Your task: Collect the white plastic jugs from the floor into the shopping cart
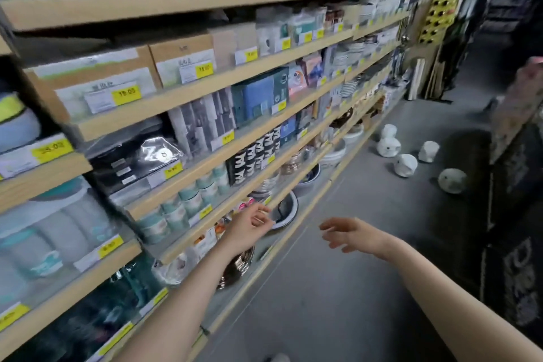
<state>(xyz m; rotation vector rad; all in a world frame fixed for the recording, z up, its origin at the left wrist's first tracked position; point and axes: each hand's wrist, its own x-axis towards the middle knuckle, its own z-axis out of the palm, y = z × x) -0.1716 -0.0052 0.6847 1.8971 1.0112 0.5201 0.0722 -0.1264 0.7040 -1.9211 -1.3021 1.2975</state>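
Note:
Several white plastic jugs lie scattered on the grey floor farther down the aisle: one [388, 146] by the shelf foot with another [388, 130] behind it, one [405, 164] in the middle, one [429, 151] to the right, and the nearest [452, 180] on its side. My left hand [251, 222] hangs in front of the low shelves, fingers loosely curled, holding nothing. My right hand [349, 233] reaches forward over the floor, fingers relaxed and empty. Both hands are well short of the jugs. No shopping cart is in view.
Long wooden shelves [205, 88] with boxed goods, bowls and yellow price tags fill the left side. Dark patterned rugs or mats [517, 214] line the right side. The grey floor [338, 288] runs between them as a narrow aisle. The picture is blurred.

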